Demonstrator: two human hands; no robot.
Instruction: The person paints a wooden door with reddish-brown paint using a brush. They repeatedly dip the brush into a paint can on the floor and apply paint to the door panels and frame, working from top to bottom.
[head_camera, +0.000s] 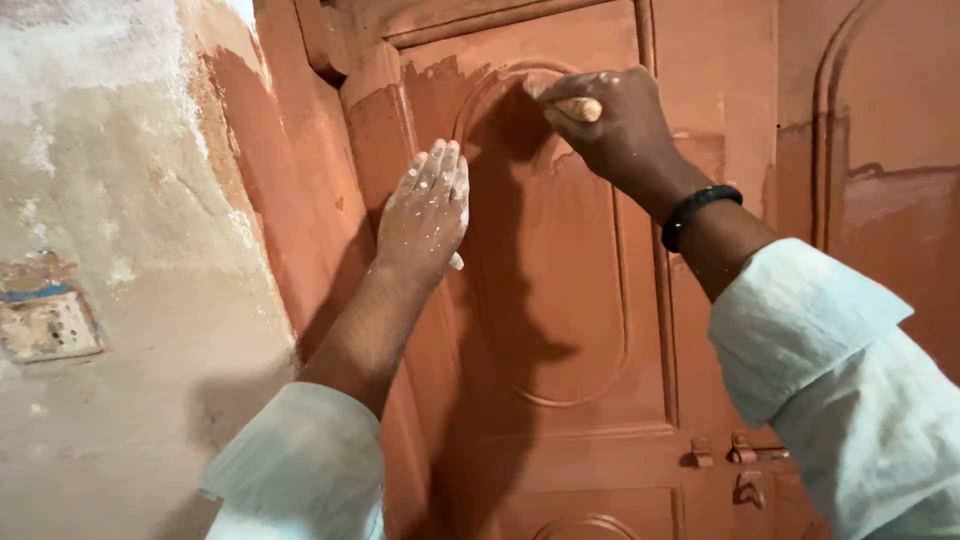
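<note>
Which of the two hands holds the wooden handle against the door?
The right hand, wearing a dark wristband, grips the wooden handle. The left hand lies flat and empty on the door.

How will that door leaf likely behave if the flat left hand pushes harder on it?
The door looks like solid panelled wood, so probably stiff and heavy. Its fresh-looking reddish coat may feel slick under the left hand. The latch seems unfastened, so it might swing.

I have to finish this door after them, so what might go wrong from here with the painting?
1. The left hand lies flat on the door panel, which looks freshly coated; it may leave prints.
2. The right hand grips a wooden brush handle at the panel's curved moulding; paint could pool in that groove.
3. The pale sleeve hangs close to the door and may smear.
</note>
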